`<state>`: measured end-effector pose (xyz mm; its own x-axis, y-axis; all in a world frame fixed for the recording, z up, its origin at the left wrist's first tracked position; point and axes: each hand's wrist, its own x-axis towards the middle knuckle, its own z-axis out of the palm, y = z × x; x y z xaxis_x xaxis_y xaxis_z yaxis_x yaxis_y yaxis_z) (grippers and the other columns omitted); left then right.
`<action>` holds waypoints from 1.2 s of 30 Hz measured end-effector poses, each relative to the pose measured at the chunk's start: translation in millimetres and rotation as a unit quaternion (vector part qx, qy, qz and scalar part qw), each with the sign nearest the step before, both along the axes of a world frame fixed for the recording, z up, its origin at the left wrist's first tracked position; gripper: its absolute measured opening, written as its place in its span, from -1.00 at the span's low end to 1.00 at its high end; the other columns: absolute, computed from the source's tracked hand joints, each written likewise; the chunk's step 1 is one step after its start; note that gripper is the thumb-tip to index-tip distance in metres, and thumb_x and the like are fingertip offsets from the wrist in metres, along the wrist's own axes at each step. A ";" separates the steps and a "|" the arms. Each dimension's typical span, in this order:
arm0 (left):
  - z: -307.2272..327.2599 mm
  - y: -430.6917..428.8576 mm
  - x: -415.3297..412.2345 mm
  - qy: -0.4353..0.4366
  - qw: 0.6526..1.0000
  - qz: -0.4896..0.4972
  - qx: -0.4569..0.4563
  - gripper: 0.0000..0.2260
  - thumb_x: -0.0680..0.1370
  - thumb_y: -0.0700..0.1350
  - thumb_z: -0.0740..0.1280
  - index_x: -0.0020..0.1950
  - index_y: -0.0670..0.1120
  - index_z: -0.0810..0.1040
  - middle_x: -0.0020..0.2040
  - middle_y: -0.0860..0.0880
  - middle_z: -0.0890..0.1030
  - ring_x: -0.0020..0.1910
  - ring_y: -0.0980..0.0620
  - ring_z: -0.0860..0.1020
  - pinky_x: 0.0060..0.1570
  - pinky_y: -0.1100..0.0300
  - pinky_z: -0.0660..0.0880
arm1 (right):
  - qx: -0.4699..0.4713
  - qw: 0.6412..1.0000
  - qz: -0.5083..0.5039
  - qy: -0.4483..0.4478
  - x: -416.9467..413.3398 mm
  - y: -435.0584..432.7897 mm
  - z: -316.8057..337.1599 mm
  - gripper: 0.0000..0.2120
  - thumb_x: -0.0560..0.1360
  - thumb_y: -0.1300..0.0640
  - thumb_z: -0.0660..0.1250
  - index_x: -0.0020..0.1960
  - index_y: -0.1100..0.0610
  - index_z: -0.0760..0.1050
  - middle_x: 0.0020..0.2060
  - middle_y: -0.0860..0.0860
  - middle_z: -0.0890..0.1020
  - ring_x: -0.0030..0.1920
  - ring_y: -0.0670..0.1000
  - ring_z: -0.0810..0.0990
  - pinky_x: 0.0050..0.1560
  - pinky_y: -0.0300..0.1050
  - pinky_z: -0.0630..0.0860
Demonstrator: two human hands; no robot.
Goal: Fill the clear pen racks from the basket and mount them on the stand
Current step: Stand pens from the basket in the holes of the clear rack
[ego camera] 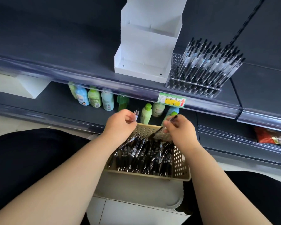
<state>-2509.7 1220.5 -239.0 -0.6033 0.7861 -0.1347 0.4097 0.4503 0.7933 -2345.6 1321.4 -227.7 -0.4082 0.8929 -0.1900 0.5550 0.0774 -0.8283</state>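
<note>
Left hand: pinches pen above basket far rim.
Right hand: pinches second pen, slanting into basket.
Rack: up on shelf.

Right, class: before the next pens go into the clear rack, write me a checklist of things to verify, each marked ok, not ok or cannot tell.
1. Left hand grips a first pen: ok.
2. Right hand pinches a second pen in its fingers: ok.
3. Both pens turned the right way for the holes: cannot tell.
4. Clear rack has free holes: ok, empty ones show at its left end.
5. Rack full enough to mount: not ok.
6. White stand has tiers free: ok, no rack sits on it.
</note>
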 end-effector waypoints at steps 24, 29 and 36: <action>164.5 113.8 -11.8 0.005 0.955 -0.080 0.287 -0.88 0.50 -0.08 0.37 -0.03 0.10 0.49 -0.14 0.10 0.68 -0.10 0.11 0.64 0.04 -0.02 0.56 | 0.329 0.926 -0.027 0.184 -18.1 89.0 179.5 -0.90 0.52 0.12 0.31 -0.04 -0.07 0.53 -0.28 -0.10 0.64 -0.33 -0.20 0.58 -0.25 -0.32 0.48; 171.4 142.9 -21.4 0.045 0.952 -0.086 0.290 -0.86 0.46 -0.11 0.42 -0.01 0.04 0.56 -0.17 0.12 0.65 -0.13 0.14 0.63 0.06 0.08 0.56 | 0.371 0.914 -0.066 0.153 -24.4 119.3 186.7 -0.93 0.48 0.07 0.35 -0.09 -0.11 0.52 -0.31 -0.22 0.61 -0.26 -0.25 0.58 -0.21 -0.45 0.46; 155.9 159.1 -28.2 0.047 0.963 -0.048 0.261 -0.87 0.44 -0.11 0.44 -0.04 0.03 0.58 -0.19 0.14 0.63 -0.15 0.13 0.62 0.05 0.13 0.55 | 0.376 0.909 -0.076 0.162 -41.3 131.4 179.7 -0.88 0.47 0.08 0.35 -0.17 -0.14 0.48 -0.32 -0.25 0.60 -0.27 -0.28 0.57 -0.19 -0.44 0.46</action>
<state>-2537.9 1379.6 -83.1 -0.5156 0.7840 0.3457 0.5100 -0.0435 0.8591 -2386.9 1452.9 -48.0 -0.1937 0.7713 0.6063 0.3424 0.6323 -0.6949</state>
